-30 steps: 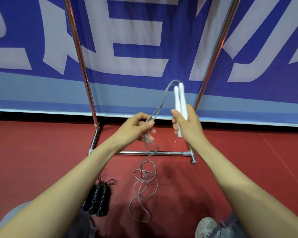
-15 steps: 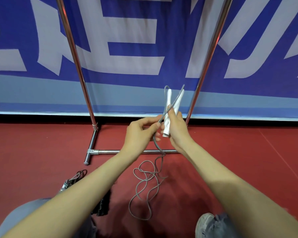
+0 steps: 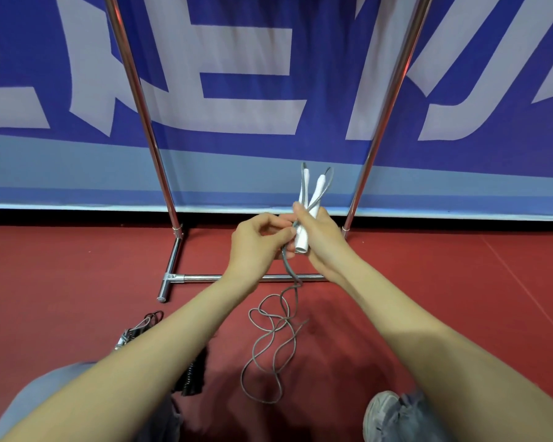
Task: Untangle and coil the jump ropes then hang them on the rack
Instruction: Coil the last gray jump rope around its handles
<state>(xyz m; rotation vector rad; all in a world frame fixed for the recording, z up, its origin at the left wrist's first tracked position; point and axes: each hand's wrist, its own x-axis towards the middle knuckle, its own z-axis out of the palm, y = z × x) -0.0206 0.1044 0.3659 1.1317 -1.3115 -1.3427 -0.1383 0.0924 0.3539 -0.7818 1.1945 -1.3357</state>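
While the right hand [image 3: 320, 237] grips both handles [image 3: 307, 212], the left hand [image 3: 256, 247] pinches the cord [image 3: 288, 269] — just beside.

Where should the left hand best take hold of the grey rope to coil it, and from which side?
Probably on the taut stretch of the grey rope just below the white handles held in the right hand, coming from the left. There it hangs as a straight run; lower down it lies in loose loops on the floor.

Rack [image 3: 173, 277] before the banner [image 3: 246, 90]; rope [image 3: 268, 339] on the floor [image 3: 61, 266] before the rack, 2 handles [image 3: 307, 199] above.
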